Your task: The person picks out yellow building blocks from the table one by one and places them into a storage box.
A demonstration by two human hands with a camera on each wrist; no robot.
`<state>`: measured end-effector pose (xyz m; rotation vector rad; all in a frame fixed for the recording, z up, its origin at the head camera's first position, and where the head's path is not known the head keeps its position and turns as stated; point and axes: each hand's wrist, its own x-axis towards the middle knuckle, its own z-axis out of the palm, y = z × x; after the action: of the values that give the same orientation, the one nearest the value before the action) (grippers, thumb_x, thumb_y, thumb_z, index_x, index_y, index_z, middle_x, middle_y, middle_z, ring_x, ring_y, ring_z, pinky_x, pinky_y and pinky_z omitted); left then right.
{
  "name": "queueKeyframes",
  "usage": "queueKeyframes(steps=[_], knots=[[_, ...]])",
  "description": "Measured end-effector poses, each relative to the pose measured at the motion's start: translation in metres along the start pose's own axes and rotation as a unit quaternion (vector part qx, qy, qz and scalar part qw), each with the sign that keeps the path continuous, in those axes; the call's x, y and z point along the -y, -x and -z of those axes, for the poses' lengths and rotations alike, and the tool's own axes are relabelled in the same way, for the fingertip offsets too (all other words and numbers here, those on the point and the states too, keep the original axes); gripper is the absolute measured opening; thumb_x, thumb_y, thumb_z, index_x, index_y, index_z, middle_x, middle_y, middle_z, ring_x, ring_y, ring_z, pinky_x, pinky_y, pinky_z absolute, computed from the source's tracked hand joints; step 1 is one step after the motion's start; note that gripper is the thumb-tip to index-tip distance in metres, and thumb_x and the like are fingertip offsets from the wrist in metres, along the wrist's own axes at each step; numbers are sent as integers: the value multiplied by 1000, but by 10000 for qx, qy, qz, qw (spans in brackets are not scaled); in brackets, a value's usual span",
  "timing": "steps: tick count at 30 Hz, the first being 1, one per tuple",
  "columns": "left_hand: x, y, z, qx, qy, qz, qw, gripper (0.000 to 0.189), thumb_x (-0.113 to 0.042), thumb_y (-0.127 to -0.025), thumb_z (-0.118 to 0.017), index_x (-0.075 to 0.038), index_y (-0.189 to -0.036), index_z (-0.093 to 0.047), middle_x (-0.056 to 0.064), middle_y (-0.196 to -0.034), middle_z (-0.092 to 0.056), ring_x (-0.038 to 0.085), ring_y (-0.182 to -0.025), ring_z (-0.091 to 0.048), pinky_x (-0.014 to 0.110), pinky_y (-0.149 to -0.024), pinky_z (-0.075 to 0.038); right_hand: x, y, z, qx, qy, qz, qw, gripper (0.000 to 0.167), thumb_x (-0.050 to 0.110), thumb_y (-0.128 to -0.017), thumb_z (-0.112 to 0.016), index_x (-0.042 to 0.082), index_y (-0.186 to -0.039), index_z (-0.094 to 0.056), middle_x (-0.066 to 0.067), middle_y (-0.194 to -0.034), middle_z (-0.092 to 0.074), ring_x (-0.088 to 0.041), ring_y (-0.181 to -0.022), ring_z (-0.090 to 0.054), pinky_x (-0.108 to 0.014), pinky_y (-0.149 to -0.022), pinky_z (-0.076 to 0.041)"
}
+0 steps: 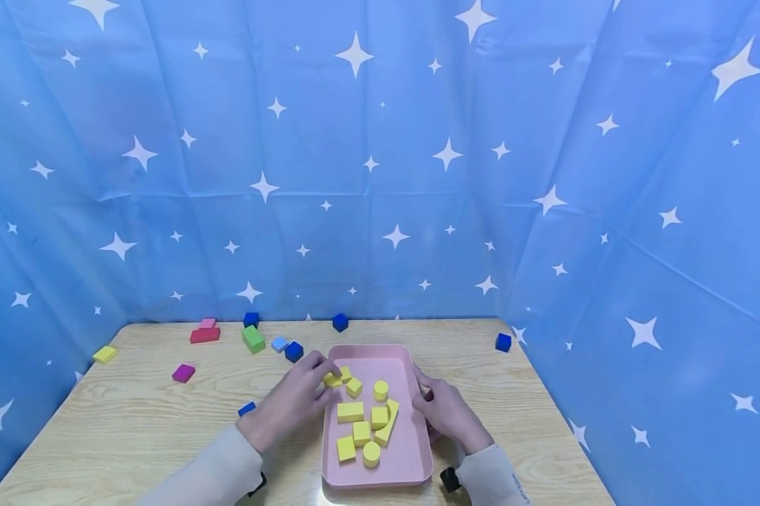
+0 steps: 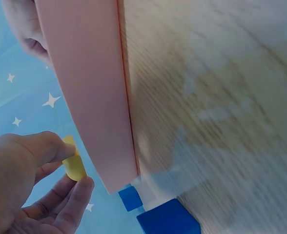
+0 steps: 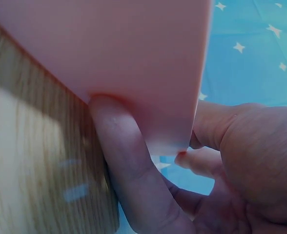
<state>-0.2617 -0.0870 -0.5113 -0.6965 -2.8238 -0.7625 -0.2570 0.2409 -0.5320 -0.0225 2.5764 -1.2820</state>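
My left hand (image 1: pixel 294 397) is over the left rim of the pink tray (image 1: pixel 411 464). Between its thumb and fingers it pinches a small yellow block (image 2: pixel 75 163), which looks round-edged in the left wrist view. On the tray's right side, my right hand (image 1: pixel 449 414) grips the wall. One finger (image 3: pixel 116 126) presses low against the outside, while part of the hand is hidden behind the rim. Inside the tray lie several yellow blocks: cubes, a rectangular block (image 1: pixel 350 412), a long flat piece (image 1: pixel 389 424) and short cylinders such as one (image 1: pixel 371 455) near the front.
Left of the tray are loose blocks: green (image 1: pixel 253 339), red (image 1: pixel 205 336), pink (image 1: pixel 208 323), magenta (image 1: pixel 183 373), light blue (image 1: pixel 279 344), yellow (image 1: pixel 105 354) and several dark blue ones (image 1: pixel 294 351). Another dark blue block (image 1: pixel 503 342) sits at the table's far right. A starry curtain (image 1: pixel 380 154) surrounds the table.
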Motion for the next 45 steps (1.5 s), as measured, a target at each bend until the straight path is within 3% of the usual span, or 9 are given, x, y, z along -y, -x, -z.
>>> queueKeyframes(steps=[10, 23, 29, 34, 39, 45], knots=[[-2, -1, -6, 167, -121, -259, 9995, 27, -17, -104, -90, -14, -129, -82, 3, -124, -71, 7, -90, -60, 20, -76, -62, 0, 0, -1, -31, 32, 40, 10000, 73, 9, -112, -62, 18, -182, -41, -12, -92, -69, -22, -66, -74, -39, -54, -67], [0, 1, -4, 103, -234, -419, 9988, 31, -9, -102, -90, -10, -132, -81, 12, -127, -74, 8, -91, -62, 23, -78, -66, 2, 1, 1, -86, 65, -78, 9999, 72, 12, -113, -64, 18, -182, -41, -12, -97, -71, -22, -70, -74, -37, -55, -67], [4, 5, 0, 140, -209, -22, 9997, 32, -15, -105, -88, -14, -136, -81, 7, -132, -74, 12, -103, -69, 33, -95, -72, 3, 0, 0, -56, 88, -111, 9999, 73, 12, -113, -64, 19, -182, -40, -12, -95, -70, -23, -69, -74, -37, -55, -67], [15, 9, 4, 67, -145, 313, 9994, 32, -18, -107, -86, -16, -138, -80, 3, -135, -73, 17, -119, -76, 41, -107, -71, 3, 1, 0, -53, 86, -98, 9999, 74, 9, -112, -63, 19, -182, -41, -12, -93, -69, -23, -68, -73, -37, -55, -67], [27, 14, 11, -10, -13, 548, 9985, 30, -15, -109, -84, -18, -138, -80, 4, -135, -73, 19, -114, -76, 40, -103, -71, 3, 2, 0, -85, 46, -74, 9999, 74, 7, -111, -62, 18, -181, -42, -12, -93, -70, -23, -67, -73, -38, -55, -67], [47, 22, 23, -158, -250, 599, 9978, 28, -16, -109, -84, -17, -136, -80, 5, -135, -74, 16, -104, -72, 35, -91, -69, 3, 1, -1, -94, 38, -78, 9999, 74, 8, -111, -62, 19, -181, -42, -12, -93, -70, -23, -68, -74, -38, -55, -67]])
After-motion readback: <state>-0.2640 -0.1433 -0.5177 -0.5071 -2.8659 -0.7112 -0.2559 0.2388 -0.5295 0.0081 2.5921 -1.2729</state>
